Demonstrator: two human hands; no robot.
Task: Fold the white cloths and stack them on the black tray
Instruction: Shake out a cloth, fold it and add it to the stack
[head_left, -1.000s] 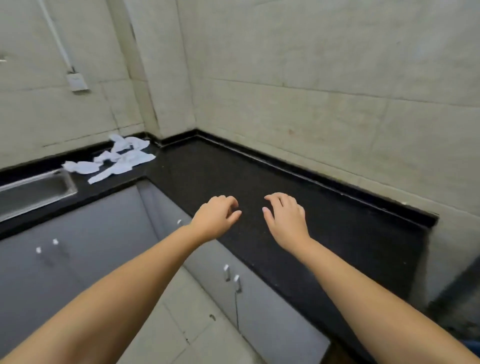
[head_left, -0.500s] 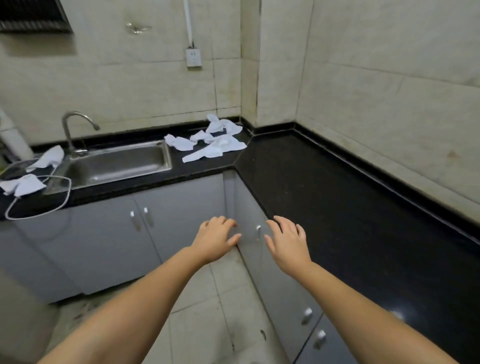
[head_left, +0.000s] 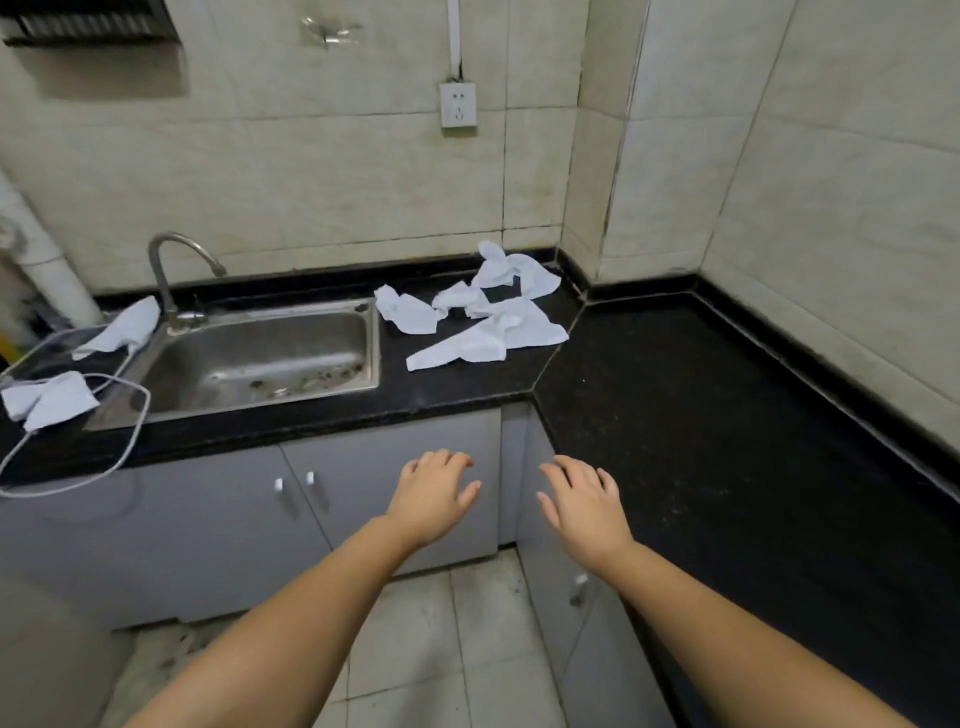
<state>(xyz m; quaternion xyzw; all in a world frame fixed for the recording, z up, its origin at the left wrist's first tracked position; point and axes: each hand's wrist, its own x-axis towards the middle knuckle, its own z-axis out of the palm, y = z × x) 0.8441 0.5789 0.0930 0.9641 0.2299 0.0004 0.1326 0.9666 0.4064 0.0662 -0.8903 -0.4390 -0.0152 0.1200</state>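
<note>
Several crumpled white cloths (head_left: 485, 322) lie in a heap on the black counter (head_left: 701, 415), between the sink and the wall corner. Two more white cloths lie left of the sink, one by the tap (head_left: 122, 328) and one at the counter's left end (head_left: 49, 401). My left hand (head_left: 431, 496) and my right hand (head_left: 584, 501) hover palm down in front of the grey cabinets, below the counter edge. Both hold nothing, fingers relaxed. No black tray is in view.
A steel sink (head_left: 260, 358) with a curved tap (head_left: 174, 265) is set into the counter. A white cable (head_left: 111, 441) loops over the counter's left end. Grey cabinet doors (head_left: 363, 499) with small handles stand below. A socket (head_left: 457, 104) is on the tiled wall.
The view has swung left and pulled back, bringing the sink, the tap and the two left cloths into sight. My hands have stayed empty and side by side, now before the cabinets.
</note>
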